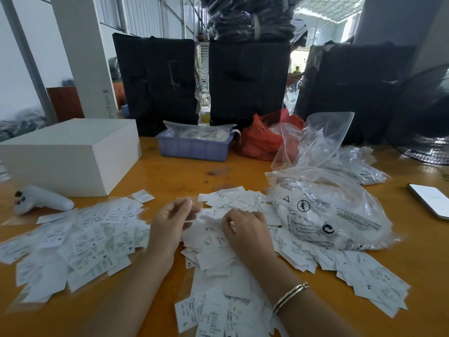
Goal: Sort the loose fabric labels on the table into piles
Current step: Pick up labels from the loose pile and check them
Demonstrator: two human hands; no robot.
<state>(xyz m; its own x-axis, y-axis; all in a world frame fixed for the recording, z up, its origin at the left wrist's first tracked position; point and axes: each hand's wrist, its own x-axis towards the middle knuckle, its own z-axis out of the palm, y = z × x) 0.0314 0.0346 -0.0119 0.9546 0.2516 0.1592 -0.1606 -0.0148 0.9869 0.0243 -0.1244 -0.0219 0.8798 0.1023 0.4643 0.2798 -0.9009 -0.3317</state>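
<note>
Left hand: left hand (173, 221) is raised a little above the middle heap, fingers curled inward with thumb meeting fingertips, seemingly pinching a small label, though blur hides what it holds
Right hand: right hand (245, 229) rests knuckles-up on the middle heap (213, 254), fingers bent down into the labels; whether it has one pinched I cannot tell; a bracelet (290, 296) sits on that wrist
Labels: white fabric labels lie in separate spreads on the wooden table (170, 176), a broad left pile (80, 239) showing M marks, the middle heap under both hands with XS marks, a near pile (218, 312) at the bottom edge, and a right spread (352, 268) running under the bag
Why so: the piles look split by size letter, so each hand can drop a label sideways without reaching far
Clear bags: printed plastic bags (325, 210) lie just right of the heap, touching the labels, probably their source
Behind: white box (70, 154), white handheld device (42, 199), blue tray (194, 147), red bag (262, 139), phone (430, 199) at the right edge
Step in hand: likely reading one label's size before placing it
Progress: judged midway, much is still mixed
</note>
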